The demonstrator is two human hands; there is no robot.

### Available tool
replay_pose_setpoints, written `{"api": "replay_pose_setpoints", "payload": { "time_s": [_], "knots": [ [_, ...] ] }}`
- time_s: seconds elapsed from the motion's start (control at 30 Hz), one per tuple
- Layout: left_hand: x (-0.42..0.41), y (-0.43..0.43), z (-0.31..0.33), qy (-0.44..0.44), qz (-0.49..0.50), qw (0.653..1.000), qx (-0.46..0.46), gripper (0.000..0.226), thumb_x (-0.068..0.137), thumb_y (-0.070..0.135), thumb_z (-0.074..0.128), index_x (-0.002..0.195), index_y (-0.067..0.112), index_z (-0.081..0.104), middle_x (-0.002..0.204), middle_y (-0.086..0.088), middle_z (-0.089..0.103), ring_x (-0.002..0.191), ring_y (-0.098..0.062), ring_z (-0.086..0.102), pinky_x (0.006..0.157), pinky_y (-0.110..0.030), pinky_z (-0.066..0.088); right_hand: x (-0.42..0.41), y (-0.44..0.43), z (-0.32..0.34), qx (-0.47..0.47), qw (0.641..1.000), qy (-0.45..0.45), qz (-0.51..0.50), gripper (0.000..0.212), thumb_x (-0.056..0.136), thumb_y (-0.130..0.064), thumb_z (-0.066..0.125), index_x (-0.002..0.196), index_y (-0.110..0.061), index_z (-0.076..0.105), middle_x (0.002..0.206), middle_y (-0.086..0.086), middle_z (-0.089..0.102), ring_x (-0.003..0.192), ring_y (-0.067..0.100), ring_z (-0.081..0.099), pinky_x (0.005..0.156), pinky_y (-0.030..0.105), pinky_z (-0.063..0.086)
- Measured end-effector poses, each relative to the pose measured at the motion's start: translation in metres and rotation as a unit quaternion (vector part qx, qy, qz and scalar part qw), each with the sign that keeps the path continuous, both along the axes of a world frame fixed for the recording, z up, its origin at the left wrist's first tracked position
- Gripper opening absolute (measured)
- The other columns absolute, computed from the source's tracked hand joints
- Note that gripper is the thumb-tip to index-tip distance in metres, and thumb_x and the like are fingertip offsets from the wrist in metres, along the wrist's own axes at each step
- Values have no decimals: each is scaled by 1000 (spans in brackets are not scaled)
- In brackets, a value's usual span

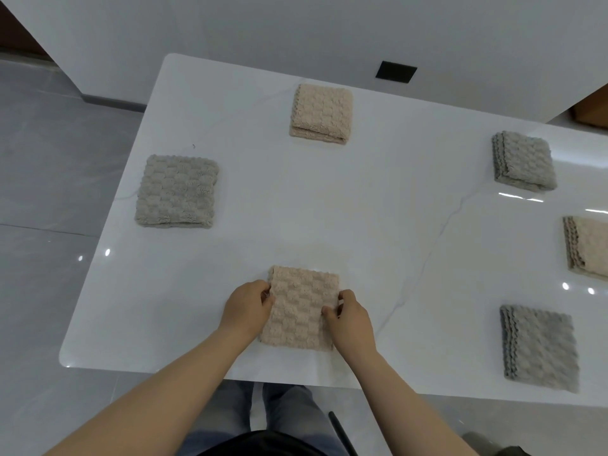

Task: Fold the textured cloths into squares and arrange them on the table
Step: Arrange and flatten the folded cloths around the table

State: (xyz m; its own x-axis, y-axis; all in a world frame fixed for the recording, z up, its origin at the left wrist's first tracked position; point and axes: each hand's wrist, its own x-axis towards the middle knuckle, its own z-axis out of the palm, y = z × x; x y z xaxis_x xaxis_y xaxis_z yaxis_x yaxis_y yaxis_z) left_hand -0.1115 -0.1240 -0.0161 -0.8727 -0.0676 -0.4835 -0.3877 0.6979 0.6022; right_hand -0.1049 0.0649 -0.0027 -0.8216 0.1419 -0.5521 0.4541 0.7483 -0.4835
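Note:
A folded beige textured cloth (302,307) lies near the front edge of the white table (362,209). My left hand (246,306) grips its left edge with curled fingers. My right hand (350,312) pinches its right edge, thumb on top. Other folded squares lie spread around: a grey cloth (177,191) at the left, a beige cloth (321,113) at the back, a grey cloth (523,161) at the back right, a beige cloth (587,247) cut off by the right frame edge, and a grey cloth (539,347) at the front right.
A black square panel (396,71) sits on the white wall behind the table. Grey tiled floor (49,192) lies to the left. A thin dark rod (342,432) shows below the table edge beside my legs.

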Motion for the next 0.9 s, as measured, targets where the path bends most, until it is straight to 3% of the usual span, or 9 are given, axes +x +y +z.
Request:
{"api": "replay_pose_setpoints", "payload": {
  "time_s": [0.37, 0.9],
  "knots": [
    [-10, 3, 1, 22, -1, 1000, -9, 17, 92, 14, 53, 90, 0, 62, 88, -12, 64, 84, -27, 59, 76, -43, 48, -12, 2, 2, -9, 1000, 3, -10, 28, 92, -20, 56, 116, -8, 49, 93, 6, 63, 79, 19, 57, 62, 27, 43],
    [-12, 12, 0, 4, 12, 1000, -1, 17, 92, 14, 52, 94, 1, 63, 91, -11, 66, 85, -25, 60, 77, -41, 49, -12, 9, 0, 5, 1000, -15, -8, 28, 93, -23, 54, 116, -8, 49, 89, 2, 60, 81, 19, 57, 69, 32, 47]
  ]
}}
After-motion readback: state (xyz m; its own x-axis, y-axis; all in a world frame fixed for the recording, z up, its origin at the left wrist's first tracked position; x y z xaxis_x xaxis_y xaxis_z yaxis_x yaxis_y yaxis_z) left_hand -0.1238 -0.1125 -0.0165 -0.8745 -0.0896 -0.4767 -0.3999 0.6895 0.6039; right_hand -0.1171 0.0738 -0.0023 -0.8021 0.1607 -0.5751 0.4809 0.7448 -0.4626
